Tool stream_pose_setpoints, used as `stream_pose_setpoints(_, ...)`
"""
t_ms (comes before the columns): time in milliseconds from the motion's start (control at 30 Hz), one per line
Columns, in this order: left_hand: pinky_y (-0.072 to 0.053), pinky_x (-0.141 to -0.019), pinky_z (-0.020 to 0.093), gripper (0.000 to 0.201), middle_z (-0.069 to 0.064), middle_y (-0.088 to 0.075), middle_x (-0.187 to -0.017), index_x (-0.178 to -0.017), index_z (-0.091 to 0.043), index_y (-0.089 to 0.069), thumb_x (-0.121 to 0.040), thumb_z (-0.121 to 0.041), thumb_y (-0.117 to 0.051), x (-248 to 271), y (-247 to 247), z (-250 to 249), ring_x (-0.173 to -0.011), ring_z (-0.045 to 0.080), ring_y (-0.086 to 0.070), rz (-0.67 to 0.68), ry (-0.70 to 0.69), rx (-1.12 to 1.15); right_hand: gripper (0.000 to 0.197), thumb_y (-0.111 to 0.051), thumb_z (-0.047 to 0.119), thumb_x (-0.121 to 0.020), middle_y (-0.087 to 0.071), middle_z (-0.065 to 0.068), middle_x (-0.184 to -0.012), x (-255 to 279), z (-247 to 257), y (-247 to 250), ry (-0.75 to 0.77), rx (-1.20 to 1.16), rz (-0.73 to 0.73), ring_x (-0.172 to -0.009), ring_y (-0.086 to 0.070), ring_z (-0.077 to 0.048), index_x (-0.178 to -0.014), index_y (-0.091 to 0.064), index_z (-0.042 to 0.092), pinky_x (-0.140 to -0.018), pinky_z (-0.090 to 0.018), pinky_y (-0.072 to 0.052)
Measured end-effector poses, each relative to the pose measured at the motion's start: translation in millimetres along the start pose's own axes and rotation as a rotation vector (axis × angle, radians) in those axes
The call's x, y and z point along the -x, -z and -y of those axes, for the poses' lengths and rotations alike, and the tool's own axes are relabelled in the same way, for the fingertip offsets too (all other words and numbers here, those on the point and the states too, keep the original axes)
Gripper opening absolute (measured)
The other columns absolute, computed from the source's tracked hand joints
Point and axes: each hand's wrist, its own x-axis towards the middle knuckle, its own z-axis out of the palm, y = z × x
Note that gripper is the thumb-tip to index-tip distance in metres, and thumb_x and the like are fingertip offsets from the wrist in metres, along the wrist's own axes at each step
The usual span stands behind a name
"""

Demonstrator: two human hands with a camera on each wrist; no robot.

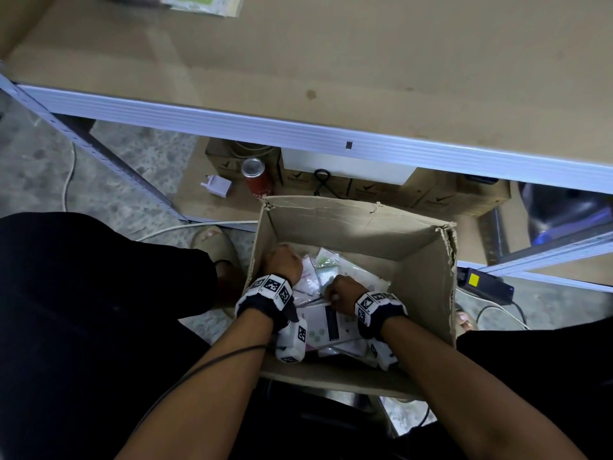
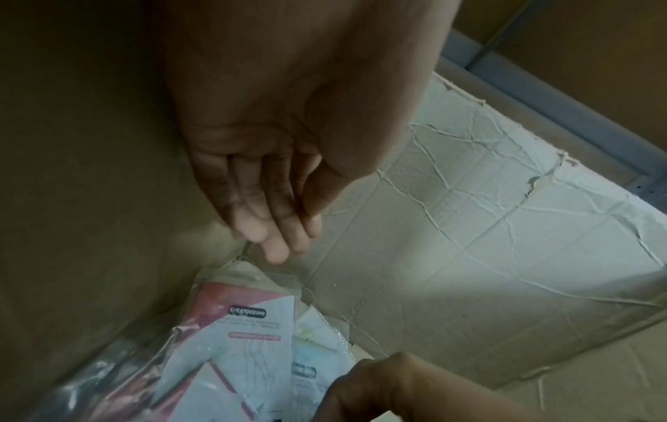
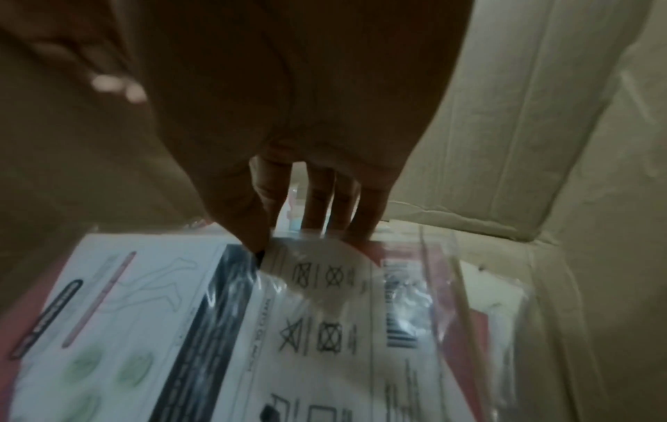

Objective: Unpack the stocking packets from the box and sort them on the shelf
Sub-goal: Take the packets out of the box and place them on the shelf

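Note:
An open cardboard box (image 1: 331, 227) stands on the floor between my legs, with several stocking packets (image 1: 328, 270) lying in it. My left hand (image 1: 282, 257) reaches into the box's far left corner. Its fingers (image 2: 278, 239) are straight and hold nothing, just above a pink-and-white stocking packet (image 2: 245, 314). My right hand (image 1: 331, 293) is in the middle of the box. Its thumb and fingers (image 3: 317, 208) pinch the top edge of a clear-wrapped white stocking packet (image 3: 325, 285) with care symbols. The shelf (image 1: 298, 61) is above, with packets (image 1: 202, 3) at its far left.
Under the shelf stand a red can (image 1: 255, 177), a white plug adapter (image 1: 217, 185) and small cardboard boxes (image 1: 431, 194). A black power brick (image 1: 484, 283) with cables lies right of the box. My sandalled foot (image 1: 212, 240) is at the box's left.

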Motion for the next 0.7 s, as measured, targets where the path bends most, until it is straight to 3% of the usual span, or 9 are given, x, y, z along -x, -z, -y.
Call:
stream_pose_setpoints(200,-0.051,-0.097,0.042,0.032,0.022,-0.069,-0.115,-0.107,0.005,-0.071,-0.1,-0.011,-0.044,-4.0,-3.8,-1.7,-0.11,0.035,-0.064,0.072,-0.013,0.057,0.028,-0.051,0.007,-0.091,-0.051,-0.016,-0.124,0.3,-4.4,-4.8,-0.004,0.161,-0.005,-0.119,-0.049,-0.033,-0.114,-0.066,0.014,-0.098,-0.04,-0.045)
stream_pose_setpoints(433,-0.051,-0.1,0.041,0.032,0.017,-0.067,-0.124,-0.114,-0.002,-0.07,-0.098,-0.015,-0.045,-8.5,-12.2,3.5,-0.116,0.034,-0.062,0.106,0.005,0.043,0.017,-0.054,0.009,-0.089,-0.06,-0.014,-0.114,3.8,-12.5,-5.7,-0.057,0.222,0.018,-0.107,-0.059,-0.032,-0.106,-0.058,0.01,-0.089,-0.041,-0.05)
stream_pose_setpoints(533,-0.052,-0.098,0.042,0.032,0.018,-0.068,-0.121,-0.112,0.001,-0.071,-0.097,-0.011,-0.045,-10.1,-15.9,6.4,-0.114,0.035,-0.063,0.122,0.014,0.057,0.027,-0.061,0.02,-0.088,-0.061,-0.013,-0.116,5.9,-16.0,-5.5,-0.1,0.214,0.049,-0.106,-0.06,-0.032,-0.112,-0.051,0.011,-0.088,-0.042,-0.05)
stream_pose_setpoints(633,-0.053,-0.097,0.046,0.029,0.024,-0.068,-0.117,-0.111,0.008,-0.069,-0.095,-0.007,-0.049,-12.4,-20.9,10.6,-0.112,0.038,-0.064,0.148,0.02,0.102,0.03,-0.062,0.025,-0.089,-0.061,-0.014,-0.121,7.5,-16.8,-5.5,-0.114,0.179,0.099,-0.11,-0.059,-0.031,-0.115,-0.055,0.011,-0.09,-0.039,-0.05)
stream_pose_setpoints(700,-0.051,-0.098,0.043,0.029,0.022,-0.069,-0.116,-0.113,0.004,-0.069,-0.095,-0.01,-0.052,-12.6,-22.0,13.0,-0.112,0.037,-0.064,0.128,0.016,0.085,0.028,-0.063,0.026,-0.089,-0.062,-0.012,-0.123,8.5,-16.2,-5.7,-0.099,0.17,0.132,-0.112,-0.059,-0.029,-0.113,-0.062,0.012,-0.092,-0.035,-0.05)
